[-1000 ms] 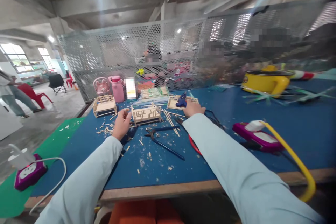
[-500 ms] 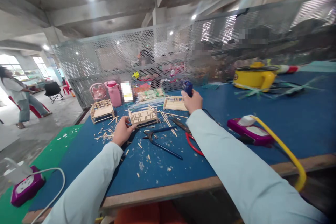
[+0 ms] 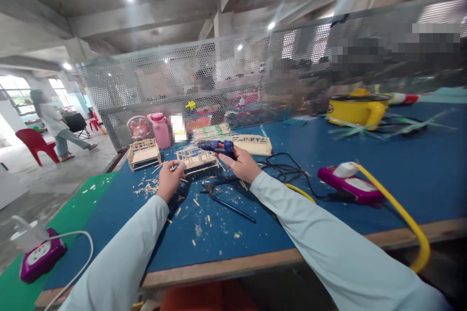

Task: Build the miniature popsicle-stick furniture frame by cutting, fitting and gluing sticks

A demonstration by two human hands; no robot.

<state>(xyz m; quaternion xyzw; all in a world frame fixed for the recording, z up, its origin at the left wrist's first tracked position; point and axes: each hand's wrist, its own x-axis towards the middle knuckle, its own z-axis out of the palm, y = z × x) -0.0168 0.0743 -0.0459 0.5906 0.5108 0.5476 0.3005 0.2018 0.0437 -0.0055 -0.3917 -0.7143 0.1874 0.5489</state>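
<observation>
My right hand (image 3: pixel 242 164) is closed round a blue glue gun (image 3: pixel 218 146), held level with its nozzle pointing left over a small wooden stick model (image 3: pixel 197 160). My left hand (image 3: pixel 170 179) pinches the left end of that model, fingers closed on it. The glue gun's black cord (image 3: pixel 288 171) trails right across the blue tabletop (image 3: pixel 328 214). Blue-handled pliers (image 3: pixel 222 197) lie just in front of both hands, among wood chips.
Another stick model (image 3: pixel 143 152) stands at the left, a flat one (image 3: pixel 252 145) behind the gun. Pink bottle (image 3: pixel 160 129), yellow pot (image 3: pixel 357 108), purple power strip (image 3: pixel 349 186) with yellow cable, another strip (image 3: pixel 40 256) at lower left. A perforated screen backs the table. A person walks far left.
My right hand lifted the glue gun from the far model, then brought it back and left over the near model. My left hand stayed on the model's left end.
</observation>
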